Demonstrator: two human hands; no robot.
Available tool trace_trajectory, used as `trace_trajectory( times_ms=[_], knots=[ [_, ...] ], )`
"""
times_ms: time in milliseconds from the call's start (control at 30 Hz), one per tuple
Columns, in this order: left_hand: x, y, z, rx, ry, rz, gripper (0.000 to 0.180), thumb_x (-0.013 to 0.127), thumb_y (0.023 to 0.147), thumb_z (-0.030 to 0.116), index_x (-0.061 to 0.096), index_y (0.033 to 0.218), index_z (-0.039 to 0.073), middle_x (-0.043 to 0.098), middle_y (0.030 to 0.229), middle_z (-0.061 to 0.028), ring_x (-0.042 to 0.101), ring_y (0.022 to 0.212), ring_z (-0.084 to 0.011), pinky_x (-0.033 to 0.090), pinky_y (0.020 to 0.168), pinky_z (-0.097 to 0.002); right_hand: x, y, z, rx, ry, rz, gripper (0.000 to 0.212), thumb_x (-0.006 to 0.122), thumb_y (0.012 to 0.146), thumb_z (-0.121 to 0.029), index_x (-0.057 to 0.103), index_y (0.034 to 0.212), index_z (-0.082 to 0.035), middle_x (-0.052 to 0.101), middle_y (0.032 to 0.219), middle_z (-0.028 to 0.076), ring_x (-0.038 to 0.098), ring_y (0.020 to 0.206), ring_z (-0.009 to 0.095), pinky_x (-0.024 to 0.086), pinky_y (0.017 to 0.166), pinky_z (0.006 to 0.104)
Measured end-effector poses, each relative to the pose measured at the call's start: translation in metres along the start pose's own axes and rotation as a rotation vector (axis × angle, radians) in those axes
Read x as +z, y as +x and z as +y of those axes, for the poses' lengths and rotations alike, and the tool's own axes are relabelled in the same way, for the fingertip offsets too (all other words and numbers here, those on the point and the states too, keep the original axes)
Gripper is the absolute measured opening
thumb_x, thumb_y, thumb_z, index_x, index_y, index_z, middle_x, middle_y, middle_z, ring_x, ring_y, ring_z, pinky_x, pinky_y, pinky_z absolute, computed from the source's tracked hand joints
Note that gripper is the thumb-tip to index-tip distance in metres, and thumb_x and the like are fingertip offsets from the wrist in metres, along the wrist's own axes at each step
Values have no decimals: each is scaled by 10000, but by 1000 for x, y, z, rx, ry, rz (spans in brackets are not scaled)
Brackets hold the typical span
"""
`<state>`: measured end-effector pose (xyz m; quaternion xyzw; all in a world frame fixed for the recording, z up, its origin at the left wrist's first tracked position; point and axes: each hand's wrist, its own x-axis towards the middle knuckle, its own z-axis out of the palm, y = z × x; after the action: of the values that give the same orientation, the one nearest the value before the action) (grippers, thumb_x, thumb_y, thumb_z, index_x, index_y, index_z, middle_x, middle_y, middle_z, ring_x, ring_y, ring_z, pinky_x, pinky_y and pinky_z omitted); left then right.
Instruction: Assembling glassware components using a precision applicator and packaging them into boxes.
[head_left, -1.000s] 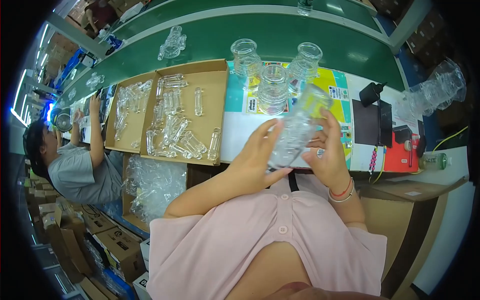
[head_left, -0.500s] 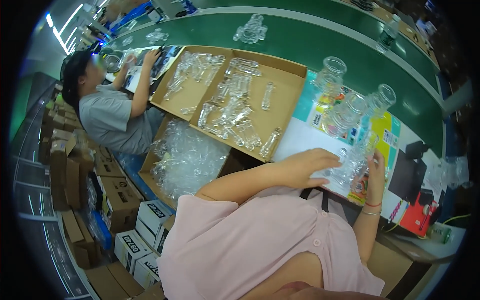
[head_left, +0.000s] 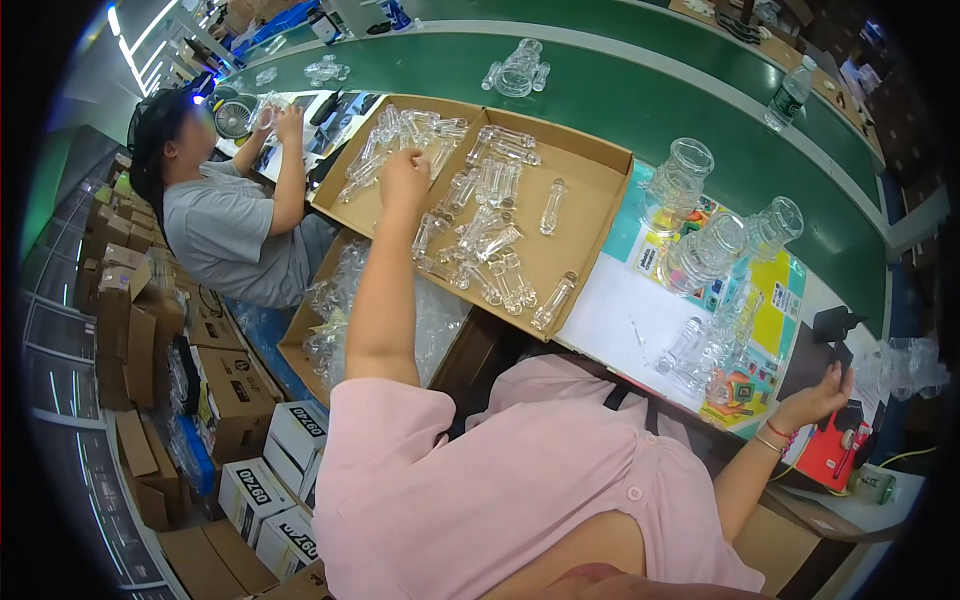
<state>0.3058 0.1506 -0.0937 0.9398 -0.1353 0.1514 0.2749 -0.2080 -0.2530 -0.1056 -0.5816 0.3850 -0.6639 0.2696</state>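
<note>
Head cam: looking down at a workbench, pink-sleeved arms coming in from the bottom of the frame.
Left hand (head_left: 403,180): stretched way up into the upper middle, knuckles curled over the clear glass tubes (head_left: 480,235) in the cardboard tray (head_left: 585,205). Fingers are bent down into the pile, but I honestly can't tell if it's got one pinched or not.
Glass tubes: scattered all over the tray, mostly lying flat at odd angles, a few off by themselves toward the tray's right side.
Right hand (head_left: 822,395): low at the right edge, loose and half open, holding nothing, hovering just above a red gadget (head_left: 835,450).
Glass jars (head_left: 700,235): clear, stacked upright on a colourful sheet (head_left: 765,300) right of the tray.
Small glass piece (head_left: 690,350): sitting on the sheet, between tray and right hand.
Co-worker (head_left: 215,215): grey shirt, upper left, hands up at their own bench.
Green belt (head_left: 640,90): runs across the top.
</note>
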Motion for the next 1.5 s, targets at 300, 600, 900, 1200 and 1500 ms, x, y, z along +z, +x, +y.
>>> trace_trajectory(
  times_ms=[300, 600, 900, 1200, 1500],
  knots=[
    [71, 68, -123, -64, 16, -260, 189, 586, 753, 191, 634, 784, 11, 616, 679, -128, 615, 691, -219, 486, 578, -351, -27, 16, 40, -78, -196, 276, 374, 526, 850, -115, 406, 1146, 77, 495, 1070, 173, 502, 956, 219, 407, 854, 308],
    [-25, 10, 32, -44, -1256, -117, 266, 549, 857, 82, 494, 1096, -22, 543, 1060, -109, 569, 894, -164, 492, 798, -238, -7, 27, 41, 30, -194, -30, 531, 618, 808, -133, 326, 1215, 44, 422, 1205, 183, 433, 1146, 254, 354, 972, 326],
    [-49, -149, 153, 25, -1517, -589, 330, 589, 771, -35, 514, 1092, -26, 562, 1026, -116, 580, 866, -177, 499, 767, -277, 29, 43, 71, 198, -555, -234, 553, 674, 732, -290, 467, 1121, 44, 589, 1007, 189, 577, 945, 295, 438, 807, 351],
    [-35, -201, 233, 80, -1502, -820, 375, 628, 719, -106, 529, 1076, -45, 583, 1017, -120, 584, 910, -160, 486, 812, -266, 20, 19, -96, 166, 407, -625, 343, 544, 844, -119, 397, 1129, 3, 573, 893, 137, 580, 711, 202, 486, 634, 303],
    [-46, -215, 249, 328, -1352, -658, 367, 679, 701, -52, 564, 1048, -22, 596, 996, -119, 591, 868, -138, 506, 766, -254, 35, -6, -163, 257, 824, -628, 522, 617, 794, -349, 426, 1115, 14, 503, 987, 94, 507, 916, 202, 402, 825, 322]
  ],
)
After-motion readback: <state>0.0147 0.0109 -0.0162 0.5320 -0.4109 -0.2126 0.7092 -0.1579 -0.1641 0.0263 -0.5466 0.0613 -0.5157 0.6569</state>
